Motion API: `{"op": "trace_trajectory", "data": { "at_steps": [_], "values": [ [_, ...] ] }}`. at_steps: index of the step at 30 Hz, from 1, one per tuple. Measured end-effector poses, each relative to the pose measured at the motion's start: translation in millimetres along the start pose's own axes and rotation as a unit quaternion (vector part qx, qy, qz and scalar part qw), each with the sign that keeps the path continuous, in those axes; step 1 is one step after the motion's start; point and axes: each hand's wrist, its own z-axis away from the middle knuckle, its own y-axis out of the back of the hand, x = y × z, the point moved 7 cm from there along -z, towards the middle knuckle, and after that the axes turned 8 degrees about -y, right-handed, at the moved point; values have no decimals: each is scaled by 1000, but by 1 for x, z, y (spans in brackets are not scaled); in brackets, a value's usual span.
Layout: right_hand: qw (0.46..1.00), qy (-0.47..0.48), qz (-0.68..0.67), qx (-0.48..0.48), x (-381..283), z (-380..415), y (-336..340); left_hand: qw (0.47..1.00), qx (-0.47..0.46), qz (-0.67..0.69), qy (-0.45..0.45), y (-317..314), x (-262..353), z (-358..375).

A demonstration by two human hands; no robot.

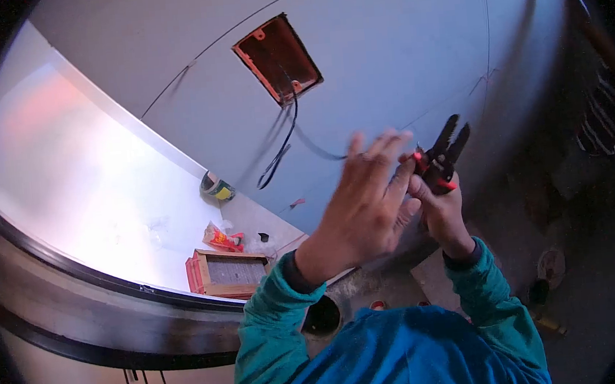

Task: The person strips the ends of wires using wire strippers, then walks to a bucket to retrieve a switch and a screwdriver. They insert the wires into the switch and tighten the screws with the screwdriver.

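Observation:
My right hand [440,207] is wrapped round a pair of wire strippers [439,169] with red and black handles, the dark jaws spread apart and pointing up. Just left of the tool is my left hand [368,205], its fingers stretched out and slightly blurred, with the index fingertip right at the tool's handle. Above them a recessed orange wall box [279,58] is set in the pale wall [383,49]. Black cables [290,132] hang out of its lower edge, and a thin dark line runs from there toward my left hand.
Down to the left stand a small tub [217,187], a red and yellow packet [222,236] and a wooden-framed box [233,271]. A bright window recess [96,172] with a dark frame fills the left side. Several dim items lie on the floor at right.

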Motion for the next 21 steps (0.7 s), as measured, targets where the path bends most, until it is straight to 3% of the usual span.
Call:
{"op": "trace_trajectory", "data": {
  "at_steps": [1, 2, 4, 5, 7, 8, 9, 10, 11, 12, 14, 17, 19, 21],
  "values": [
    [999, 27, -30, 31, -9, -3, -1, 998, 14, 59, 8, -1, -2, 1],
    [999, 29, -29, 25, -17, -7, -4, 998, 17, 54, 10, 1, -3, 3],
    [998, 64, -20, -15, -35, -12, -14, 981, 76, 178, 12, 15, -6, 8],
    [992, 114, -37, -30, -43, -13, -22, 986, 119, 113, 2, 33, 3, 17],
    [986, 163, -9, -10, -39, -15, -22, 939, 322, 94, -75, 69, 7, 75],
    [978, 209, 19, 16, -39, -14, -18, 938, 342, 55, 3, 87, -6, 96],
    [977, 211, -6, 23, -36, -15, -17, 869, 484, -58, 83, 99, -9, 115],
    [977, 211, -5, 23, -35, -17, -21, 850, 512, -23, 121, 104, -31, 122],
    [984, 178, -10, 17, -30, -22, -25, 817, 557, 118, 90, 91, -63, 133],
    [989, 144, -16, 10, -25, -28, -30, 804, 534, 232, 122, 78, -81, 129],
    [990, 114, -78, -5, -17, -40, -49, 811, 472, 324, 118, 52, -95, 107],
    [983, 131, -99, -81, -22, -51, -77, 784, 435, 429, 109, 23, -70, 69],
    [952, 178, -147, -201, -30, -48, -96, 775, 441, 443, 92, 16, -57, 54],
    [959, 212, 0, -185, -28, -51, -85, 725, 459, 512, 39, 15, -54, 44]
  ]
}}
